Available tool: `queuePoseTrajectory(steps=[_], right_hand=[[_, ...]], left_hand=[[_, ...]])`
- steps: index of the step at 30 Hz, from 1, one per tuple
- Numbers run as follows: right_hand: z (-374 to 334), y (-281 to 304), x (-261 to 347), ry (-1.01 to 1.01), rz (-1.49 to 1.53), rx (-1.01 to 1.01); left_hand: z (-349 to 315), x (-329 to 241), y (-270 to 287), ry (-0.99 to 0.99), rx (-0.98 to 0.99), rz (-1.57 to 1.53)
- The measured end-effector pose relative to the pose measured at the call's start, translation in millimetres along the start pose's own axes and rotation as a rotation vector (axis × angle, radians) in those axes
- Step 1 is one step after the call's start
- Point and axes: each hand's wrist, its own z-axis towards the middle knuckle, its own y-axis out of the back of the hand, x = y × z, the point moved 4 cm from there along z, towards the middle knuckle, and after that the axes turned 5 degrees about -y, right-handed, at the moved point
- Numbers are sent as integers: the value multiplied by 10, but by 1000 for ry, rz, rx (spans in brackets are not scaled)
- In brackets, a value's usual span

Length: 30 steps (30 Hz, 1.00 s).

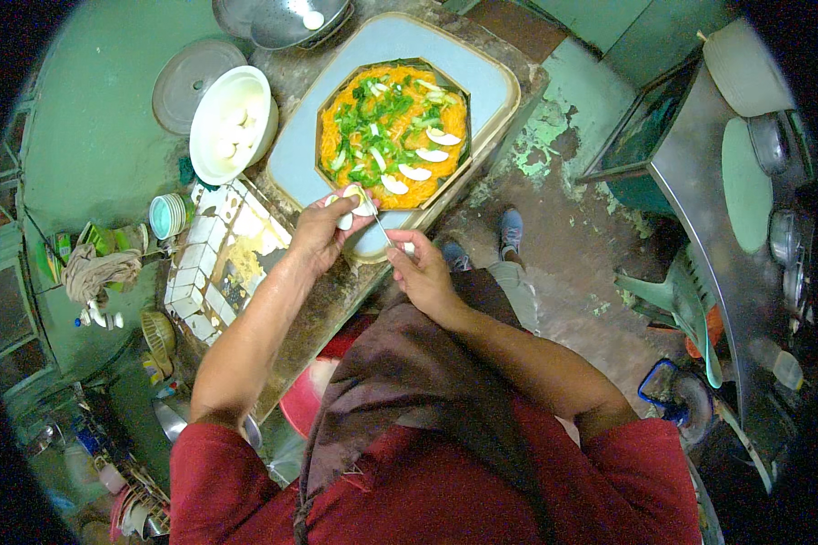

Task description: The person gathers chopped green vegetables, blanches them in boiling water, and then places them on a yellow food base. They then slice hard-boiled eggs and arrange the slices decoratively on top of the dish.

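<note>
In my left hand (pixel 316 232), closed by the near edge of the noodle platter, is a boiled egg (pixel 362 202), cut so that yolk shows. My right hand (pixel 423 277) grips a thin-bladed knife (pixel 379 227) with a pale handle, its blade reaching to the egg. Past my hands lies an octagonal tray (pixel 319 136) of orange noodles (pixel 409 127). Chopped greens (pixel 373 113) are scattered over them. Several egg wedges (pixel 432 155) form a curved row along the right and near side of the noodles.
A light blue board (pixel 291 150) lies under the tray on the worn counter. To its left are a white bowl (pixel 211 141) of peeled eggs, a grey round lid (pixel 191 86) and a small teal-lined bowl (pixel 165 218). A metal colander (pixel 291 32) stands behind. A steel table (pixel 700 182) is at right.
</note>
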Motion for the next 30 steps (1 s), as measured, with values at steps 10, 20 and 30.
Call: queuePoseTrajectory(steps=[10,20,30], right_hand=[[-19,-256,311,-145,418,39],[-21,1065,1484,302,-863,-55],[1054,1527,2133,-15,-964,373]], left_hand=[[56,-164,73,-108,-54,210],[141,383,-1143,-145,97,-755],[528,407,-1598,-208,-212,-944]])
